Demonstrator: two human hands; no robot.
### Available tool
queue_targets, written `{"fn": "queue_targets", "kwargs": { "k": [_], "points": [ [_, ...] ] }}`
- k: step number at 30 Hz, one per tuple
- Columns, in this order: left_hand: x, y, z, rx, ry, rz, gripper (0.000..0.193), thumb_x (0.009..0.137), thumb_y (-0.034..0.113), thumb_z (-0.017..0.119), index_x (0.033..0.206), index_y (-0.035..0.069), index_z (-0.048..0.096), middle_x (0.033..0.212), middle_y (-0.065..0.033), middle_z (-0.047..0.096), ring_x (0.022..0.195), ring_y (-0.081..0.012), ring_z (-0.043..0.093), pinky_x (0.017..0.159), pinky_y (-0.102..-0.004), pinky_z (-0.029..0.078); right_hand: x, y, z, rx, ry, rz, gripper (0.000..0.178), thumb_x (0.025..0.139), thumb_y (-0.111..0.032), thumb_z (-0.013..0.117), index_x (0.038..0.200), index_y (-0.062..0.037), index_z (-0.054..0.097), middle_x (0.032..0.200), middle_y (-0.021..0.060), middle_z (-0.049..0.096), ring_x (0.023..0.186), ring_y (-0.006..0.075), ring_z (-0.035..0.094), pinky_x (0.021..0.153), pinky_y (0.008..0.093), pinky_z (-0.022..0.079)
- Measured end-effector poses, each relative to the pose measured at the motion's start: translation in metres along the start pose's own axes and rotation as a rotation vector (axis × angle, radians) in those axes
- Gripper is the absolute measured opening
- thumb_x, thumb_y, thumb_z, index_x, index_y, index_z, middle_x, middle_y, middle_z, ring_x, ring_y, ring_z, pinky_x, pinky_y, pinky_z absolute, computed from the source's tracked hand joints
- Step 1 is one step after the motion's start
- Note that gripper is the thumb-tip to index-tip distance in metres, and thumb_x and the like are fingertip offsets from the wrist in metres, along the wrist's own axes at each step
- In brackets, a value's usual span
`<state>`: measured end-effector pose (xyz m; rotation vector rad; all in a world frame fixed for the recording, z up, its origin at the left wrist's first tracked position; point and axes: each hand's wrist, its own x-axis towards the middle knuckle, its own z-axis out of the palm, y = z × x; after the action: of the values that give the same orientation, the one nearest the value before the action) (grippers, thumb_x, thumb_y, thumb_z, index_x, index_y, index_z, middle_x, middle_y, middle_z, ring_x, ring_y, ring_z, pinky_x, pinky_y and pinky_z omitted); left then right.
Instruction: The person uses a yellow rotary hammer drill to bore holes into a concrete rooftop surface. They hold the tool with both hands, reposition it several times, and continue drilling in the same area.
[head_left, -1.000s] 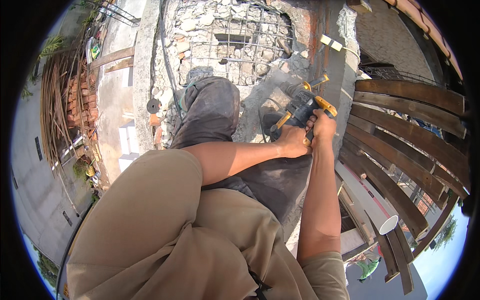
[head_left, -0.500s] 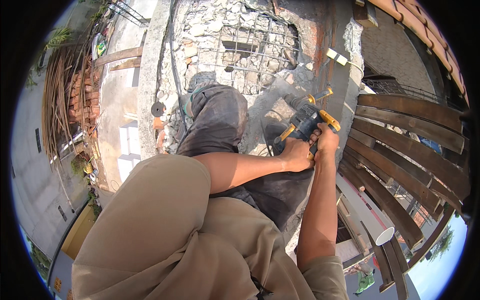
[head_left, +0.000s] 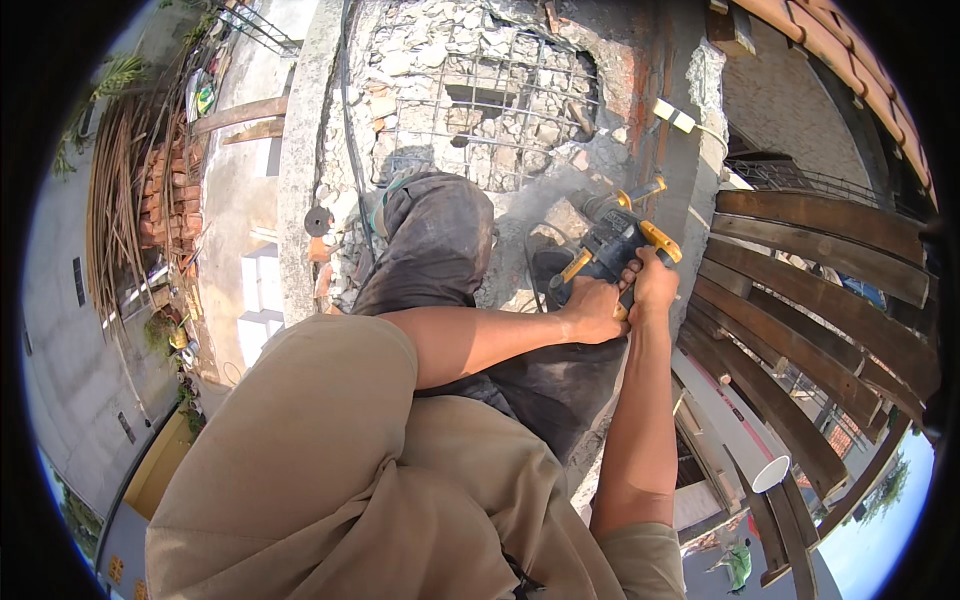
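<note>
A black and yellow rotary hammer [head_left: 608,244] points away from me, its front end at the broken concrete [head_left: 545,195]. My left hand [head_left: 594,310] is closed around the lower part of its rear grip. My right hand [head_left: 653,284] is wrapped round the same rear end, just to the right. The yellow side handle [head_left: 645,188] near the front has no hand on it. Pale dust hangs around the nose, and the bit's tip cannot be made out. A black cord [head_left: 530,265] loops beside the tool.
Ahead, a rebar grid [head_left: 480,100] crosses rubble and a hole. A black cable [head_left: 350,140] runs along the left, near a dark disc [head_left: 317,221]. A white cord connector [head_left: 674,115] lies at right. Wooden planks [head_left: 820,300] and a white pipe [head_left: 745,430] flank my right side.
More dust has risen around the hammer's front end. Both hands keep the same grip, and the tool has hardly shifted.
</note>
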<state>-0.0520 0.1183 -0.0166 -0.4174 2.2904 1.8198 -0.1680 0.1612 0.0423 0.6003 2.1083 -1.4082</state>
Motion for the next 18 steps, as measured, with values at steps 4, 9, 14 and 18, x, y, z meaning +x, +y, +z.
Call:
{"fn": "queue_targets", "kwargs": {
  "k": [4, 9, 14, 18],
  "points": [
    [0.000, -0.001, -0.002, 0.009, 0.071, 0.001, 0.049, 0.078, 0.044, 0.084, 0.084, -0.004, 0.077, 0.091, -0.0274, 0.078, 0.095, -0.0436, 0.076, 0.095, -0.0502, 0.051, 0.003, 0.001, 0.007, -0.021, 0.076, 0.063, 0.016, 0.097, -0.013, 0.068, 0.086, -0.0046, 0.061, 0.068, 0.0046, 0.056, 0.052, 0.0165, 0.052, 0.050, 0.0372, 0.042],
    [0.002, 0.002, -0.004, 0.013, -0.030, -0.024, 0.046, 0.080, 0.043, 0.084, 0.083, -0.002, 0.076, 0.089, -0.0258, 0.078, 0.094, -0.0445, 0.075, 0.092, -0.0509, 0.050, 0.005, -0.001, 0.007, 0.042, 0.104, 0.093, 0.015, 0.097, -0.013, 0.068, 0.087, -0.0035, 0.061, 0.068, 0.0049, 0.056, 0.052, 0.0172, 0.052, 0.050, 0.0372, 0.042],
    [0.002, -0.004, -0.001, -0.032, -0.011, -0.021, 0.049, 0.081, 0.044, 0.084, 0.082, -0.005, 0.076, 0.090, -0.0273, 0.078, 0.093, -0.0464, 0.075, 0.093, -0.0523, 0.049, 0.005, 0.004, 0.004, -0.038, 0.075, 0.053, 0.016, 0.096, -0.014, 0.069, 0.087, -0.0019, 0.062, 0.068, 0.0056, 0.056, 0.053, 0.0181, 0.054, 0.049, 0.0373, 0.043],
    [0.003, -0.011, 0.004, 0.004, 0.080, 0.058, 0.050, 0.082, 0.043, 0.083, 0.085, -0.006, 0.076, 0.090, -0.0286, 0.078, 0.094, -0.0469, 0.074, 0.095, -0.0524, 0.049, 0.004, 0.003, 0.006, 0.015, 0.069, 0.056, 0.016, 0.094, -0.011, 0.069, 0.086, 0.0008, 0.062, 0.070, 0.0073, 0.058, 0.053, 0.0191, 0.055, 0.049, 0.0388, 0.044]
  ]
}}
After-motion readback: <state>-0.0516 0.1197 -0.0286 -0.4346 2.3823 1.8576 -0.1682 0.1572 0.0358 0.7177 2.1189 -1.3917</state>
